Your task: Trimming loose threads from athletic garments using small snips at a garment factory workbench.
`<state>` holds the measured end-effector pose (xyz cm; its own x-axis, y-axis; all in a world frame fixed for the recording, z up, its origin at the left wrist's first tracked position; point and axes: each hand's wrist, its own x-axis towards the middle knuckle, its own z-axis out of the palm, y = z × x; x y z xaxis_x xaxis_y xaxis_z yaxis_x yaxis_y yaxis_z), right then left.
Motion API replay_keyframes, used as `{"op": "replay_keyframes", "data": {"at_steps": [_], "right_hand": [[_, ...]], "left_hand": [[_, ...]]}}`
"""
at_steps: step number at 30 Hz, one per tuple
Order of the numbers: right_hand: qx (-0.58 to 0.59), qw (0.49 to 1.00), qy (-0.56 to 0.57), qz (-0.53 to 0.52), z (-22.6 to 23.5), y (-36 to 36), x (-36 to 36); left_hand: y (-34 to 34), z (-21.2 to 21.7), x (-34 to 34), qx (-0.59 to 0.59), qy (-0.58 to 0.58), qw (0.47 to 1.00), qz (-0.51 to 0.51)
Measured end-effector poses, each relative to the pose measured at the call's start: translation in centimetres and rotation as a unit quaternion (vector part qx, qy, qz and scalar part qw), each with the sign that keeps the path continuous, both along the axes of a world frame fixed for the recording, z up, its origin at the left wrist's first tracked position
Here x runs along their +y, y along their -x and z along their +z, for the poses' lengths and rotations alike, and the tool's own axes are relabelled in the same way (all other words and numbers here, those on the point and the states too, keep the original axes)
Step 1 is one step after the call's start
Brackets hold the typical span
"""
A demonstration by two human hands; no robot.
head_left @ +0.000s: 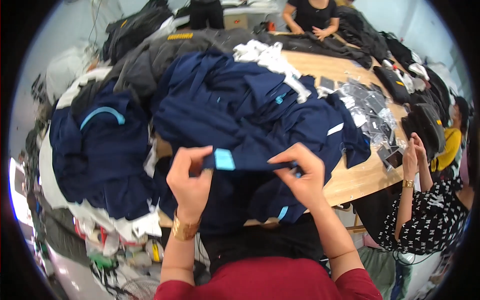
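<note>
Spreading across the pale wooden tabletop (350, 177) is a large heap of navy garments (240, 110), which serves as the landmark; left of the heap lies a second navy pile with a light-blue curved trim (102, 114); behind the heap sit grey and black clothes (165, 50) and a bundle of white fabric (272, 60); right of the heap lie small clear packets with dark contents (370, 115). At the heap's near edge, the navy garment (250, 160) is stretched between both hands; the left hand (190, 177), above a gold bracelet (184, 229), has its fingers pinched on the cloth beside a light-blue patch (224, 159); the right hand (300, 172) has its fingers clamped on the same fold.
</note>
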<state>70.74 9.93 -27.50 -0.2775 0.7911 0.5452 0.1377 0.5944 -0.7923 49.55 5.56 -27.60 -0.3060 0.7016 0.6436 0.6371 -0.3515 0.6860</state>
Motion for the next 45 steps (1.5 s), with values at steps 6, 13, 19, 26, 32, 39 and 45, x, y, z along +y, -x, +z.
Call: {"op": "replay_keyframes", "data": {"at_steps": [6,13,19,26,32,39,45], "right_hand": [[-0.012,0.981,-0.185,-0.06,-3.2,-0.5,0.2],[0.003,0.975,-0.158,-0.154,-4.7,-1.3,-1.1],[-0.085,0.942,-0.123,-0.302,-5.4,-6.1,0.2],[-0.283,0.864,0.191,-0.372,-14.3,-18.1,0.4],[-0.259,0.86,0.152,-0.412,-20.7,-21.7,1.1],[-0.38,0.792,0.07,-0.473,-22.4,-20.9,1.4],[-0.385,0.742,0.066,-0.545,-22.2,-18.8,1.1]], "left_hand": [[1.5,-2.7,-0.7,-0.026,-0.169,0.985,0.006],[1.5,-4.9,-2.3,-0.044,-0.16,0.986,-0.014],[1.7,-4.0,-2.5,0.028,0.19,0.946,-0.262],[6.0,-5.4,-4.7,-0.072,0.184,0.98,-0.027],[9.1,-5.6,-3.4,-0.258,0.177,0.949,-0.025],[1.9,-4.1,-1.0,-0.059,0.134,0.984,-0.1],[-1.8,-4.4,7.3,0.287,0.029,0.949,-0.125]]}}
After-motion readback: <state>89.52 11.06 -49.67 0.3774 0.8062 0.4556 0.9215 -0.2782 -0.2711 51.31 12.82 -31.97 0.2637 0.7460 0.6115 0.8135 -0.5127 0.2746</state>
